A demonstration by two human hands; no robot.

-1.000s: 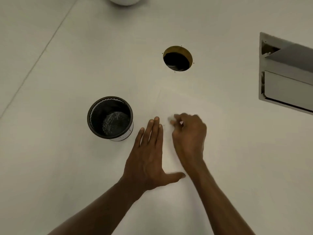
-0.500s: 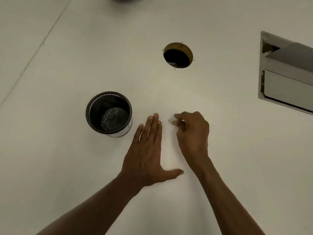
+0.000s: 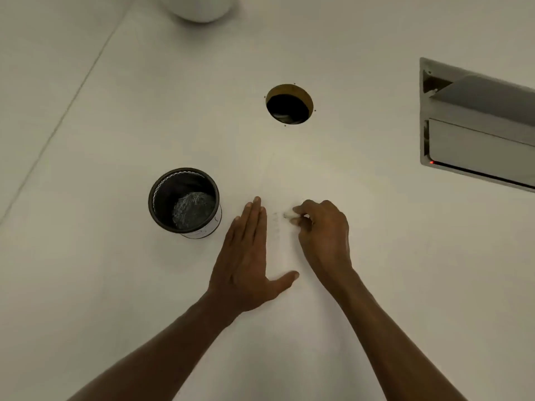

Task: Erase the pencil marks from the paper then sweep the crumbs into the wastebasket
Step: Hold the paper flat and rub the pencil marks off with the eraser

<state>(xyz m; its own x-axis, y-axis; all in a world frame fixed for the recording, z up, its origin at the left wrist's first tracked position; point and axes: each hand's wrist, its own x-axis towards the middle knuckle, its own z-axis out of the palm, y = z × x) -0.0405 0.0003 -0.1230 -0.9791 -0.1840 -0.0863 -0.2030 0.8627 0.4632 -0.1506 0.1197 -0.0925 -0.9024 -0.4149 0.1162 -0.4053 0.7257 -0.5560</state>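
Not much new since second ago: right hand (image 3: 324, 233) fingers still pinch white eraser (image 3: 288, 214), rubbing faint pencil marks (image 3: 276, 224) on paper (image 3: 289, 180). Left hand (image 3: 246, 256) flat, fingers together, pinning sheet. Wastebasket (image 3: 162, 195) waits left on desk (image 3: 101, 285); sweeping not started.

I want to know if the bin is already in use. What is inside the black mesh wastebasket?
The wastebasket holds a crumpled grey wad on its bottom. Whatever lies beneath the wad is covered, and any eraser crumbs are too small to see.

A black mesh wastebasket (image 3: 183, 200), a white eraser (image 3: 288, 214), faint grey pencil marks (image 3: 276, 224) on white paper (image 3: 289, 175).
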